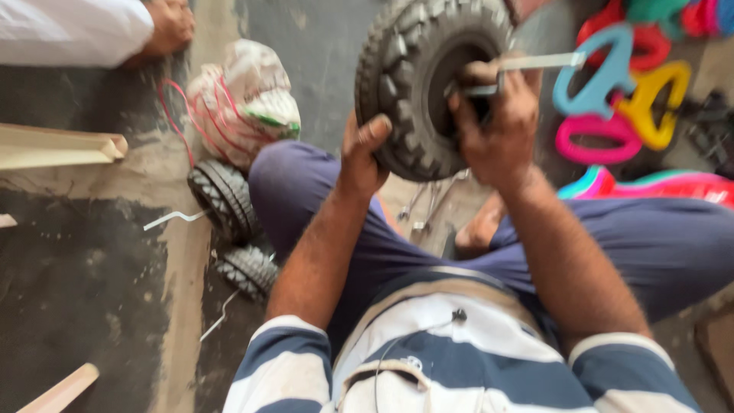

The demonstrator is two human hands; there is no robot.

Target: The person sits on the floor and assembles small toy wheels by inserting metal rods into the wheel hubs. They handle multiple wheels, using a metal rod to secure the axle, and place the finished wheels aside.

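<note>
A small black knobby tyre [409,73] stands upright above my lap. My left hand [361,153] grips its lower tread edge, thumb on top. At the wheel's hub, my right hand [497,126] is shut on a flat metal wrench [539,63] whose handle sticks out to the right. I sit cross-legged on the floor in blue trousers, with a bare foot [478,229] below the tyre.
Two more black tyres [225,199] [248,269] lie on the floor at my left knee, next to a tied sack [245,99]. Coloured plastic handle parts [612,99] are heaped at the right. Another person's hand [168,27] shows at top left. Metal rods [428,203] lie under the tyre.
</note>
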